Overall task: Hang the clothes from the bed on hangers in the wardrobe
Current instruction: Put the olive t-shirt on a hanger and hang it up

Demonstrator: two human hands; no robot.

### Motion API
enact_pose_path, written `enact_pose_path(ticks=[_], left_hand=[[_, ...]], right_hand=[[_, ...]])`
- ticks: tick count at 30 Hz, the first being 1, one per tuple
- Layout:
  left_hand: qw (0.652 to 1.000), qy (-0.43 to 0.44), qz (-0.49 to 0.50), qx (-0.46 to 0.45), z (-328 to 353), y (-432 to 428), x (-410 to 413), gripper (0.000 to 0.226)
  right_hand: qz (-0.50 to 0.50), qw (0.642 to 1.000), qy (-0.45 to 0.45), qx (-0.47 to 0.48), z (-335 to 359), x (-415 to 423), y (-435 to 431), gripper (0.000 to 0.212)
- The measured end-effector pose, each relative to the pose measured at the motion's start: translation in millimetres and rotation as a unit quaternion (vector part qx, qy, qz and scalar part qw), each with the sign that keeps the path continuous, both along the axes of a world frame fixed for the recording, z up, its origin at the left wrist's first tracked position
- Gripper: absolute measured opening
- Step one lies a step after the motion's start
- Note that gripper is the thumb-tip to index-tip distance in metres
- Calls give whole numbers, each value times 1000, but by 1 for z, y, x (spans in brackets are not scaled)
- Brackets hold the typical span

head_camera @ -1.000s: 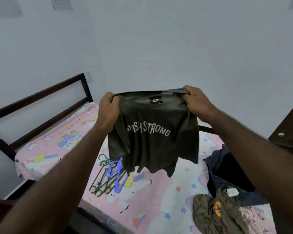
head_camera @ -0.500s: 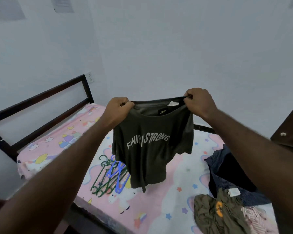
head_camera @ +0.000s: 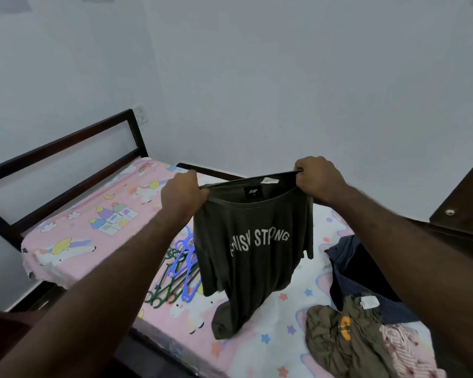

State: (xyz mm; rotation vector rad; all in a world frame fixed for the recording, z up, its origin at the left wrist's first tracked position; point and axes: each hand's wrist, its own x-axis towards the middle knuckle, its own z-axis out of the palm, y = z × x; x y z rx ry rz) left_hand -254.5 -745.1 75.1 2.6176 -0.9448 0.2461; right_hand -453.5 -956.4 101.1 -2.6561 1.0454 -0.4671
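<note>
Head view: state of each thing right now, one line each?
T-shirt: held up by its top edge, no hanger in it.
Left hand: grips the T-shirt.
Right hand: grips the T-shirt.
Hangers: piled on the bed.
Olive garment: crumpled on the bed.
Navy garment: heaped on the bed.

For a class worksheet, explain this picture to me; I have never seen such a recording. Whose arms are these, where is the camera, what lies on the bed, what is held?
No machine: a person wears a wide-angle camera on the head, so both arms are the person's own. The left hand and right hand grip the top of a dark T-shirt with white lettering, holding it up over the bed. On it lie green and blue hangers, left, and a heap of clothes, right.
</note>
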Motion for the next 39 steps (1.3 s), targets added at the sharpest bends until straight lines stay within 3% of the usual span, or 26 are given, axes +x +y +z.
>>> enact_pose_path(ticks=[2,5,8,10,13,15,17,19,21,24,27,29,32,34,36,39], left_hand=[[998,-1,-20,-65,1,2,4,20],[963,119,-80,-229,6,3,9,21],[919,222,-70,-317,14,3,15,20],[916,231,-69,-321,19,2,20,27],[948,149,-96,-264,28,2,23,32],[960,115,-145,-212,33,6,23,30],[962,122,-200,-141,41,14,23,40],[971,37,-237,-7,47,18,26,49],[965,-49,-240,92,49,16,30,31],[974,-25,-212,78,46,17,43,12],[984,46,-173,18,41,23,63,22],[985,73,-158,-21,33,25,74,24],[981,124,-147,8,8,21,77,35],[972,192,-130,39,-4,19,73,39],[966,211,-136,59,-5,18,66,38],[957,140,-163,192,-17,16,52,33]], right_hand=[[25,992,-69,106,-1,-3,-2,22],[42,964,-164,203,-3,-9,-6,19],[103,958,-118,239,-3,-18,-11,22],[133,970,-52,197,-2,-21,-14,23],[135,988,-19,69,-3,-14,-22,3],[101,994,-33,21,0,-10,-32,12],[61,992,-100,44,6,-7,-39,14],[35,972,-217,86,13,-7,-40,16],[29,959,-272,79,14,-6,-37,19],[79,983,-165,-14,8,-7,-36,18],[118,990,-29,-75,14,-18,-38,55],[128,985,43,-105,16,-21,-41,63],[97,971,194,-102,-1,-18,-55,39],[65,968,232,-72,-12,-21,-65,18],[17,989,137,-54,-18,-29,-77,18],[-63,993,-102,-10,-38,-48,-77,25]])
